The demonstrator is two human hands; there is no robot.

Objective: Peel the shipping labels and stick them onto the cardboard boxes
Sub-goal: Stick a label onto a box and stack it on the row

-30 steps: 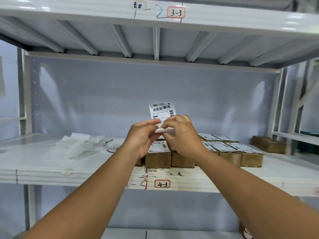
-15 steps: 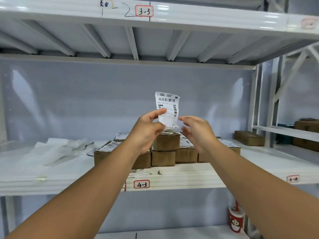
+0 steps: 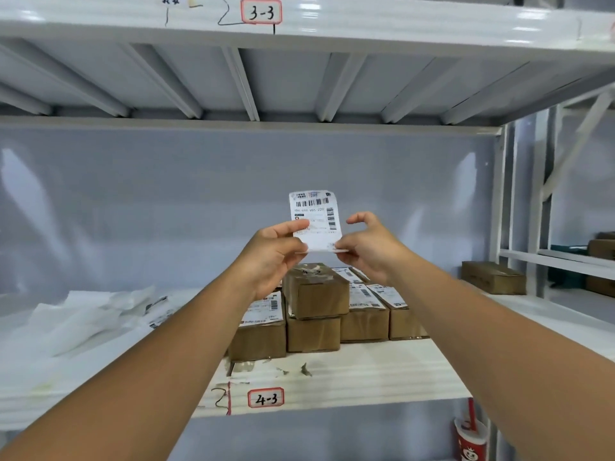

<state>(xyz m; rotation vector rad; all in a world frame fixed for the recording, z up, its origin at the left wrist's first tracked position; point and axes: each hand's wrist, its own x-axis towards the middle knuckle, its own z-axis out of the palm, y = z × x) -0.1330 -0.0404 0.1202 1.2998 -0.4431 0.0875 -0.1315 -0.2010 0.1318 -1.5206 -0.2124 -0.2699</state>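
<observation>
A white shipping label (image 3: 314, 216) with barcodes stands upright in front of me, above the shelf. My left hand (image 3: 271, 252) pinches its lower left edge. My right hand (image 3: 367, 247) pinches its lower right corner between thumb and finger, the other fingers spread. Below the hands several cardboard boxes sit on the white shelf (image 3: 366, 371). One plain box (image 3: 316, 291) lies on top of the stack with no label on its top. The boxes beside it, such as the one (image 3: 261, 331) on the left, carry labels.
A heap of white backing sheets (image 3: 90, 314) lies on the shelf's left part. Another cardboard box (image 3: 492, 277) stands at the back right. The upper shelf (image 3: 299, 24) hangs close overhead. A red paper cup (image 3: 471, 444) stands below right.
The view has settled on the boxes. My right hand, open and apart from the label half a second ago, now pinches its lower right corner. The label sits straighter.
</observation>
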